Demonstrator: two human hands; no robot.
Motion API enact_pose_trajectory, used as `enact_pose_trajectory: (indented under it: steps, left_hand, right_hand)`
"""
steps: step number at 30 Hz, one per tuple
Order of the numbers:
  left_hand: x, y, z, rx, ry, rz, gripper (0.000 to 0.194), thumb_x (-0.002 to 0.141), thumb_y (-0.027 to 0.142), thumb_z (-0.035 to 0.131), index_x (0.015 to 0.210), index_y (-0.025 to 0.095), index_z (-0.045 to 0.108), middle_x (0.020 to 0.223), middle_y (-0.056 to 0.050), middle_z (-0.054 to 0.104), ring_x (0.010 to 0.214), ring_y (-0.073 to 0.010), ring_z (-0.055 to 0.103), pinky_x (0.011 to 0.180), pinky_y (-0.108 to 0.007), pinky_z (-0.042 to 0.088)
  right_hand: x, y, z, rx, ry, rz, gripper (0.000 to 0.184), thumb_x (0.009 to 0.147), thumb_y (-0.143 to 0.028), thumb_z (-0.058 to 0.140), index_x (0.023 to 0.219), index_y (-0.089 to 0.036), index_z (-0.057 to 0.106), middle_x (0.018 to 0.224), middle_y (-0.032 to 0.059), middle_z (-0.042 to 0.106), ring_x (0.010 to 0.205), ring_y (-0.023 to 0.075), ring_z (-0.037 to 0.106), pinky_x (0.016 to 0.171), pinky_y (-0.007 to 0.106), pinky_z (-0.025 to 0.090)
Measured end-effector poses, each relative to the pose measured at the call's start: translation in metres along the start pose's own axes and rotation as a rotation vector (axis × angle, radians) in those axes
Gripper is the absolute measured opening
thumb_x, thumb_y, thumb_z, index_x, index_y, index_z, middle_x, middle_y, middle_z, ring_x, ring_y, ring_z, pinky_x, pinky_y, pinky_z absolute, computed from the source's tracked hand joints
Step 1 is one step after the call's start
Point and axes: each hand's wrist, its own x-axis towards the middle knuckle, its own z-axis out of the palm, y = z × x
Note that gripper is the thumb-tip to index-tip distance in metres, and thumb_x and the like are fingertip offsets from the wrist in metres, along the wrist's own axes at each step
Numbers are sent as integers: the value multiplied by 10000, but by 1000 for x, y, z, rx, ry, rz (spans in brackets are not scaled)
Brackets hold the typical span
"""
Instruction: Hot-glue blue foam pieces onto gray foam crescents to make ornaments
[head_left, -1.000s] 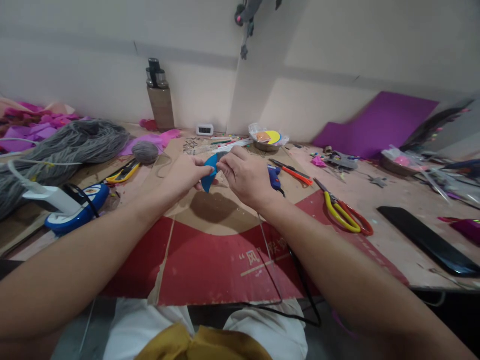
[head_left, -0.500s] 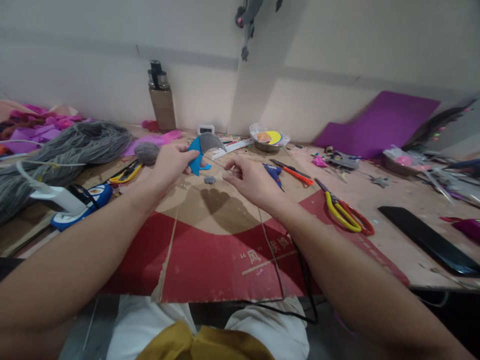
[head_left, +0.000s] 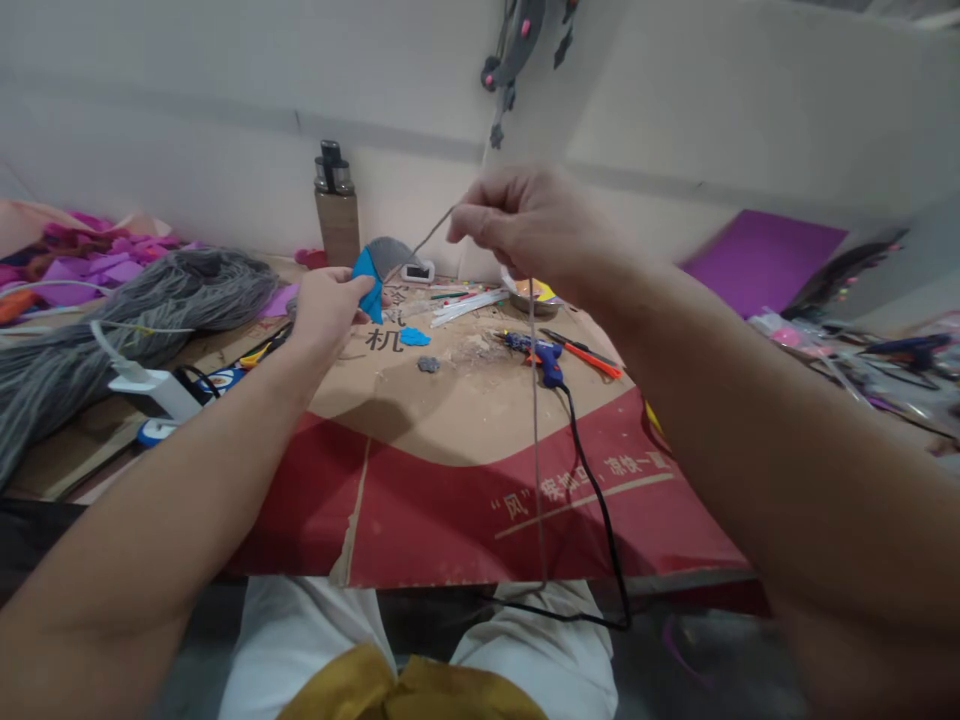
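Note:
Pinched in my left hand (head_left: 328, 305) is a bright blue flat piece (head_left: 368, 290). Its upper right part is covered with tightly laid grey yarn (head_left: 388, 256). A taut strand runs from that wrapped part up to my right hand (head_left: 521, 220), which is raised at the right with its fingers closed on the yarn. The yarn's free length (head_left: 535, 430) hangs from this hand down past the table edge. On the cardboard below lie a small blue scalloped cutout (head_left: 415, 337) and a small grey flower shape (head_left: 428, 365).
A blue glue gun (head_left: 547, 360) with a black cord lies at centre right, beside an orange-handled tool (head_left: 589, 358). At left are a grey yarn skein (head_left: 187, 300) and a white plug (head_left: 154, 396). A purple sheet (head_left: 765, 262) leans on the wall.
My right hand has risen and moved right, drawing the yarn up and away from the blue piece. My left hand has shifted slightly left, still holding the piece. The view has shifted slightly.

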Motion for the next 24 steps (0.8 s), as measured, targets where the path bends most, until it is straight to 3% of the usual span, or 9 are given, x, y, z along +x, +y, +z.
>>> enact_pose_trajectory:
  steps: [3,5,7,9,12,14,17,21,24]
  left_hand:
    - [3,-2,-1,18,-22,145,94,733,146,603,646,136,639,602,-29,678,400,-63,469,374,-180,325]
    - [6,-7,-2,31,-43,195,97,720,154,600,635,138,643,623,-38,689,404,-67,478,372,-179,330]
    - [7,-11,0,59,-71,214,88,712,165,602,646,142,654,631,-42,696,403,-72,483,373,-180,339]
    - [4,-14,2,94,-100,219,81,711,176,604,672,146,668,628,-42,698,386,-76,476,369,-185,344]
    - [-4,-14,9,128,-158,201,72,709,188,617,686,149,673,626,-40,698,367,-76,468,359,-188,336]
    - [-9,-14,13,125,-212,169,77,713,199,628,666,147,661,638,-43,699,369,-72,471,358,-183,332]
    - [-14,-14,18,98,-269,87,111,728,201,632,635,141,637,640,-52,694,377,-61,472,361,-171,327]
    - [-15,-15,23,-8,-298,-21,156,741,144,619,587,128,604,595,-62,670,403,-64,510,345,-150,299]
    - [-17,-13,25,-93,-335,-79,145,752,116,612,607,118,614,609,-76,680,445,-78,565,336,-134,290]
  right_hand:
    - [16,48,7,-106,-23,112,199,831,-269,594,679,-154,648,490,-38,411,474,78,425,499,229,329]
    - [11,80,20,-205,-163,254,177,781,-261,646,627,-174,633,526,4,526,526,131,516,555,283,399]
    - [0,100,40,-223,-170,266,144,747,-233,675,627,-180,616,612,53,609,653,195,598,663,342,456]
    - [-14,105,63,-151,-45,205,80,793,-268,628,767,-192,621,844,97,677,888,244,633,831,402,465]
    - [-31,93,99,284,106,185,302,790,-317,636,1051,-218,520,1152,109,629,1129,217,580,940,393,461]
    - [-38,84,116,561,82,251,426,742,-309,684,1082,-227,441,1155,104,615,1085,193,601,896,369,494]
    - [-46,81,125,768,-10,317,455,716,-278,690,1058,-230,395,951,33,645,814,141,636,766,326,519]
    - [-49,93,118,620,-62,313,388,717,-330,679,1020,-210,469,717,-44,565,610,112,532,635,290,468]
    - [-47,102,115,382,83,297,394,692,-353,693,1010,-199,520,902,32,609,789,166,571,747,356,470]
